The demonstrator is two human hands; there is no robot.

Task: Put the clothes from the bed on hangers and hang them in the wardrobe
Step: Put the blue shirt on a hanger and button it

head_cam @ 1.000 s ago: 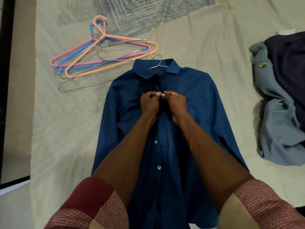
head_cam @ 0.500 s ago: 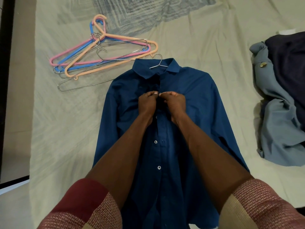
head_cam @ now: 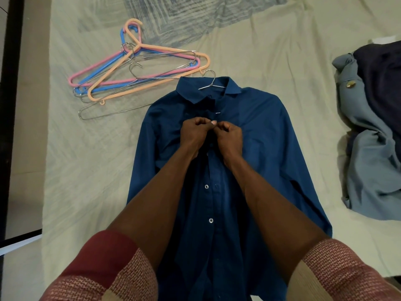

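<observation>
A dark blue button-up shirt (head_cam: 264, 135) lies flat, front up, on the bed. A wire hanger is inside it; its hook (head_cam: 211, 77) pokes out of the collar. My left hand (head_cam: 194, 132) and my right hand (head_cam: 230, 135) meet at the shirt's placket just below the collar. Both pinch the fabric edges together, fingertips touching. Three white buttons show lower on the placket.
Several spare hangers (head_cam: 138, 72), plastic and wire, are piled on the bed sheet (head_cam: 91, 161) at the upper left. At the right edge lies a heap of grey-blue and dark clothes (head_cam: 373, 131). Along the left runs the floor beside the bed.
My hands stay on the same spot of the placket, with small finger movements; the view has shifted slightly. The shirt and hangers have not moved.
</observation>
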